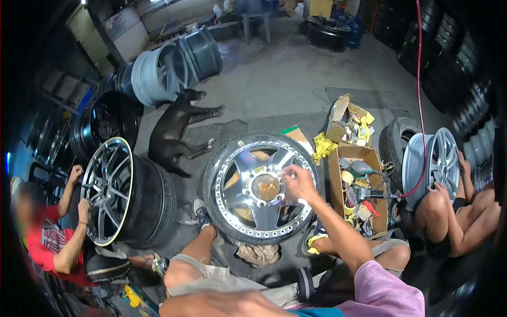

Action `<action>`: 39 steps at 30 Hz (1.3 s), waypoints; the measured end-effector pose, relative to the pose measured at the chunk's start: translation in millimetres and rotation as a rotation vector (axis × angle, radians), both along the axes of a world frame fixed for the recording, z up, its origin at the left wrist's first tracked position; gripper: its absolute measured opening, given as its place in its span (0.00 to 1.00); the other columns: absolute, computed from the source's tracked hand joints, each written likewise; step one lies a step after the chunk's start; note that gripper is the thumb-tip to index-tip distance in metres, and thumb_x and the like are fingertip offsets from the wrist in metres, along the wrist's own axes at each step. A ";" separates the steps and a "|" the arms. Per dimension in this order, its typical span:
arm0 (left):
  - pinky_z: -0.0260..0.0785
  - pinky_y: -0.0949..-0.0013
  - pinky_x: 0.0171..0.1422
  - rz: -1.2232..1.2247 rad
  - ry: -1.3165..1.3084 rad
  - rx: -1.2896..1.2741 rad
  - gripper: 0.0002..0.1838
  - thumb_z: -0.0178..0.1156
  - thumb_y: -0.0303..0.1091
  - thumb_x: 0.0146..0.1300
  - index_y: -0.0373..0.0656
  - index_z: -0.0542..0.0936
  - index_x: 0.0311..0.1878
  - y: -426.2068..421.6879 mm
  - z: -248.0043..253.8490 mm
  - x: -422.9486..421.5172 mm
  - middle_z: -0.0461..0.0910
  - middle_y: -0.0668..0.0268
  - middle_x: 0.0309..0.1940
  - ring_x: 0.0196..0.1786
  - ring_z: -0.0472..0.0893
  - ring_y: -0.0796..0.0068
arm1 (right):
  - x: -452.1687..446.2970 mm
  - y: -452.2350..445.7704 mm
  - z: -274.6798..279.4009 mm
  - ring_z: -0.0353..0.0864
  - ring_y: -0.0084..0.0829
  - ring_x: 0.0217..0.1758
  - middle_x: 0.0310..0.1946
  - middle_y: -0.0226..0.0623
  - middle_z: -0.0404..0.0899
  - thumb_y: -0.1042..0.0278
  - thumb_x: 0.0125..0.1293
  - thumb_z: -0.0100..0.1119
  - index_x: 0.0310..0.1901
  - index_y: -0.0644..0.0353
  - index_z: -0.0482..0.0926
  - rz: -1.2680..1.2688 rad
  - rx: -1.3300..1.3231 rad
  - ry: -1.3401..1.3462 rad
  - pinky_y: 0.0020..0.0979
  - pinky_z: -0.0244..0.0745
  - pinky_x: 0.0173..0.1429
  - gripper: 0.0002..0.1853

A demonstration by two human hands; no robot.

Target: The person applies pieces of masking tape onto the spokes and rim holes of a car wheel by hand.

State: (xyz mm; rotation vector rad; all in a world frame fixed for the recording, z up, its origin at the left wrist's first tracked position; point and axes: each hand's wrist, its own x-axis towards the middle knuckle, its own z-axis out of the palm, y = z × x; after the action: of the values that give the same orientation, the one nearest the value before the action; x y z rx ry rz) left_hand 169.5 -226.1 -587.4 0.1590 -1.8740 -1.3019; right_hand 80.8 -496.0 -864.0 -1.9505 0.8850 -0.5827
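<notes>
A large alloy wheel (pixel 261 215) with a polished star-shaped face and a bolt-ringed rim lies flat inside a tyre between my feet. Over the right edge of its hub is my right hand (pixel 297 182), with the fingers bent and drawn together; whatever they hold is too small to make out. Blurred by motion, my left hand (pixel 232 305) is low at the bottom edge, close to my body, and its fingers cannot be made out. Beneath the wheel's near edge sits a crumpled tan cloth (pixel 258 254).
A cardboard box (pixel 333 185) of tools and a smaller box (pixel 336 124) stand right of the wheel. A black dog (pixel 171 129) lies at its upper left. A person at left holds a rimmed wheel (pixel 108 191); another at right holds a silver wheel (pixel 443 164). A red hose (pixel 421 105) hangs at right.
</notes>
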 end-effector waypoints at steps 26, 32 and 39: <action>0.73 0.60 0.60 0.960 -0.473 0.249 0.45 0.82 0.46 0.53 0.37 0.72 0.70 -14.1 -4.7 24.1 0.79 0.57 0.56 0.54 0.81 0.63 | -37.8 34.7 101.3 0.65 0.10 0.24 0.26 0.19 0.76 0.61 0.76 0.65 0.44 0.60 0.85 0.125 0.751 -0.231 0.20 0.59 0.28 0.10; 0.74 0.57 0.64 1.343 -0.534 0.488 0.37 0.79 0.46 0.58 0.35 0.76 0.66 -36.9 -115.1 43.7 0.82 0.55 0.52 0.58 0.82 0.58 | -30.9 65.9 113.5 0.54 0.09 0.19 0.23 0.14 0.64 0.58 0.77 0.64 0.39 0.52 0.81 0.357 1.100 -0.298 0.19 0.46 0.24 0.10; 0.76 0.53 0.56 1.356 -1.039 0.384 0.17 0.70 0.35 0.66 0.32 0.83 0.51 -19.2 -162.5 74.4 0.84 0.47 0.42 0.50 0.85 0.45 | -17.0 71.0 59.2 0.80 0.25 0.29 0.34 0.35 0.88 0.59 0.75 0.65 0.50 0.60 0.88 0.232 0.142 -0.145 0.30 0.74 0.36 0.14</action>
State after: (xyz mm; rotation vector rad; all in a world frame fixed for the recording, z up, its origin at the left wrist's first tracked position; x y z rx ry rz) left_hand 243.9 -245.3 -749.9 2.1807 -1.4954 -0.5028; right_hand 63.8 -424.9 -804.8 -1.8255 0.5838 -0.5040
